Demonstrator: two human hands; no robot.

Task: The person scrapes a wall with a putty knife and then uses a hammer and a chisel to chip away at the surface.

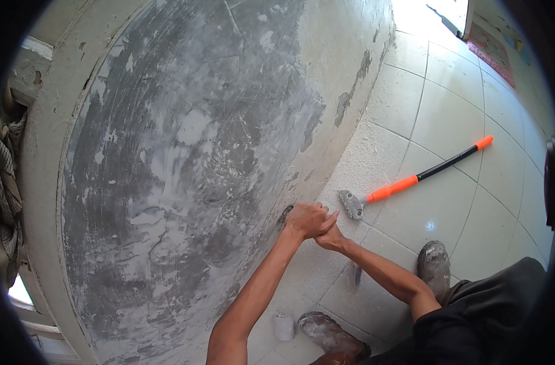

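My left hand (pixel 308 220) is closed low against the wall (pixel 198 128), which has grey patches and peeling whitish paint. A small dark end of an object (pixel 285 213) pokes out beside that hand; the rest is hidden, so its kind cannot be made out. My right hand (pixel 331 236) is closed too, pressed against the left with the fingers overlapping. Right of my hands, a long-handled scraper (pixel 392 189) with an orange and black handle lies on the tiles, its grey head toward the wall.
White dust and flakes cover the tile floor (pixel 454 201) along the wall's foot. My dusty shoes (pixel 434 267) stand on the tiles. A whitish cylinder (pixel 283 325) is near the left shoe. Dark cloth (pixel 6 182) hangs at far left beside a pale frame (pixel 43 152).
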